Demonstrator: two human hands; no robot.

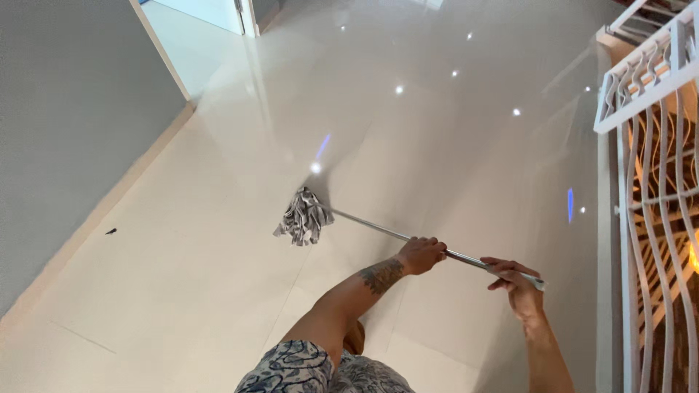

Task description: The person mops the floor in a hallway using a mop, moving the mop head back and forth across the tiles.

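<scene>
While the glossy cream tiled floor [218, 291] fills most of the head view, a grey wall [65, 131] is seen at 9 o'clock and a white metal railing [648, 182] with wavy bars at 3 o'clock. A doorway [196, 22] is found at 11 o'clock, and small ceiling lights are mirrored in the tiles toward 12 o'clock.

A mop is held across the middle of the view. Its thin metal handle [378, 229] is laid slanted, low over the floor, from 4 o'clock up toward the centre. The grey and white string mop head [303, 217] is pressed on the floor just left of the centre, well apart from both hands, at about 10 o'clock from them.

The left hand [420, 255] is wrapped around the handle near its middle, fingers curled shut over it; a tattoo is seen on the forearm. The right hand [515, 280] is closed on the upper end of the handle, at 4 o'clock from the left hand, with the fingers folded around the grip. A patterned garment [306, 367] is seen at 6 o'clock. A small dark speck [111, 231] lies on the floor near the wall.
</scene>
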